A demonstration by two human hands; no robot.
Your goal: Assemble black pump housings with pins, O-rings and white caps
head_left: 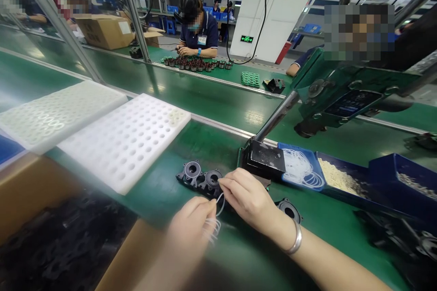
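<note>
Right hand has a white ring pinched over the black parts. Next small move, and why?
Probably lower the white ring onto the nearest black round part. The right hand pinches it just above that row, while the left hand holds a bunch of spare rings. Whether that part already carries a ring cannot be told.

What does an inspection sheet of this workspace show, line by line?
Surface: green bench mat, beside a green conveyor belt.
Job's things: row of black round housings; white rings.
Clutter: two white foam trays; blue bins with rings and small parts; brown box of black parts.
Hands: left hand holds a bunch of white rings; right hand pinches one ring by the housings.
Cables: black cable hanging at the back.
Surroundings: people seated across the belt; green press.
</note>
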